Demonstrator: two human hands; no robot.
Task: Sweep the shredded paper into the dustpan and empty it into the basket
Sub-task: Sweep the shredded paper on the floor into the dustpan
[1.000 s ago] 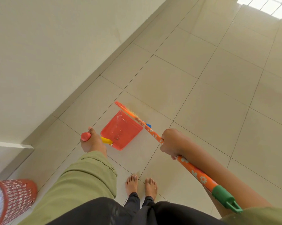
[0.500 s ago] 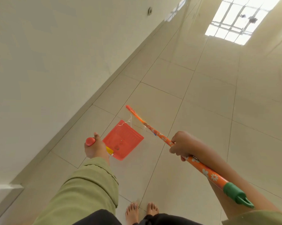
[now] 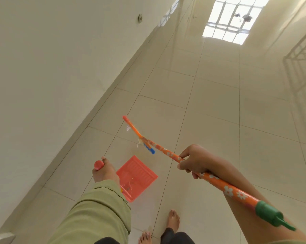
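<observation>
A home hallway: glossy cream floor tiles [image 3: 210, 106], plain wall [image 3: 51, 67], barred window [image 3: 228, 20], bare feet [image 3: 173, 221].

Pale glossy floor tiles [image 3: 210, 106] with thin dark grout lines. Plain cream wall [image 3: 51, 59] along left, small round fitting [image 3: 140, 18] on it. Barred window reflection [image 3: 228, 20] bright on floor far ahead. White metal grille [image 3: 302, 55] at right.

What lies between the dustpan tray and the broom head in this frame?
In the head view, only bare tiled floor shows between the dustpan and the raised broom head; a few paper shreds cling to the broom itself.
</observation>
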